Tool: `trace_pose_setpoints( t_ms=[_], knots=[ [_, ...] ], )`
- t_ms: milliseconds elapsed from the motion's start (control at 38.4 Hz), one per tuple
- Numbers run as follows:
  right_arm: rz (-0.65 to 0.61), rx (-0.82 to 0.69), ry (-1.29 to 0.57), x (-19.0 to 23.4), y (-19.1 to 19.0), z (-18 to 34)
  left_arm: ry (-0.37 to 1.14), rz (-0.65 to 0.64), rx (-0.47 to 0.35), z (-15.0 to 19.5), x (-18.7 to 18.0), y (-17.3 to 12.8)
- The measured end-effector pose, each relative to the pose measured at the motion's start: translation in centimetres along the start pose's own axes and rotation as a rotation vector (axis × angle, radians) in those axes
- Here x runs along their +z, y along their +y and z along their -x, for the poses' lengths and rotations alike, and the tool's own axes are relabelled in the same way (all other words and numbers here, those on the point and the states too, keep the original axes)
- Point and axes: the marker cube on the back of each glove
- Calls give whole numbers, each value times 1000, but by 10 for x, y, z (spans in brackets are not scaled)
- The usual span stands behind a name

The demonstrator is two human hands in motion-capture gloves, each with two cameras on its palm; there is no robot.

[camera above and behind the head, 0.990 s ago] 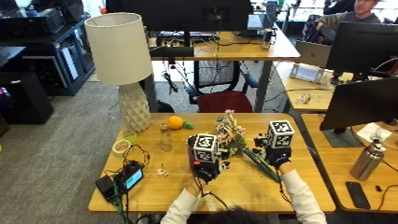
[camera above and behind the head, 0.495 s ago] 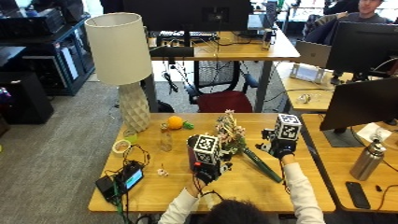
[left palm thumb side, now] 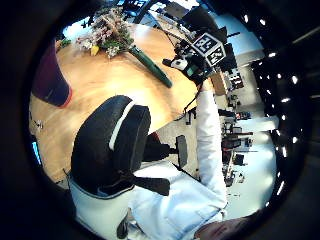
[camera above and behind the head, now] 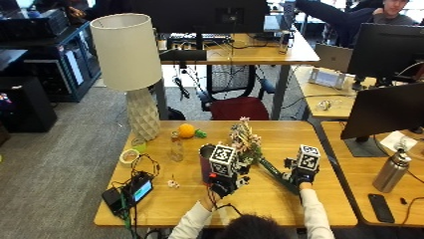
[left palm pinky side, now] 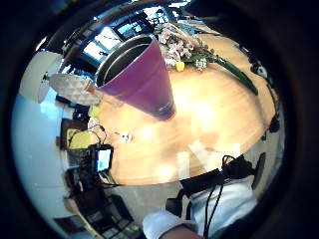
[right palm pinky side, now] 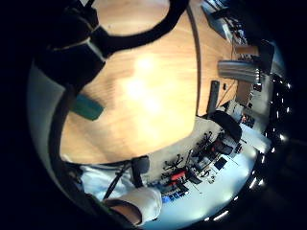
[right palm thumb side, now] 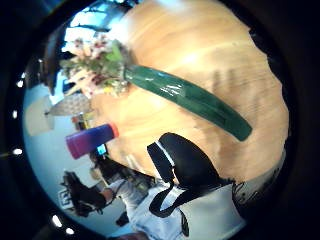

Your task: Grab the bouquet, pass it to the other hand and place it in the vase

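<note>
The bouquet (camera above and behind the head: 244, 142) lies on the wooden table (camera above and behind the head: 172, 209), pale flowers towards the far side. Its green wrapped stem (camera above and behind the head: 273, 173) slants towards my right hand (camera above and behind the head: 301, 175). That hand hovers over the stem's near end with fingers relaxed and nothing between them; the right thumb side palm view shows the stem (right palm thumb side: 190, 100) lying free on the wood. The dark purple vase (camera above and behind the head: 206, 160) stands upright just left of the bouquet. My left hand (camera above and behind the head: 225, 183) hovers beside the vase (left palm pinky side: 142, 74), in front of it, and holds nothing.
A white lamp (camera above and behind the head: 129, 64) stands at the far left corner. An orange (camera above and behind the head: 186, 130), a small glass bottle (camera above and behind the head: 175, 147) and a tape roll (camera above and behind the head: 129, 156) lie near it. A small screen device (camera above and behind the head: 136, 191) with cables sits at the front left.
My right hand moved away over the far side of the stem, then came back down to its near end. The left hand, bouquet and vase have barely moved.
</note>
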Motion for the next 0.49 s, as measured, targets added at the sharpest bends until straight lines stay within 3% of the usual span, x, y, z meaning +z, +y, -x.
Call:
trace_pose_setpoints(
  t_ms=[130, 208, 339, 495],
  knots=[
    [-18, 32, 111, 18, -10, -11, -14, 32, 24, -8, 6, 0],
    [-18, -43, 109, 42, -19, -10, -18, 34, 26, -9, 10, -4],
    [-12, -9, 114, 65, -22, -13, -25, 44, 29, -9, 18, -9],
    [-112, -16, 49, 66, -26, -8, -13, 65, 20, -8, 22, -14]
  ],
)
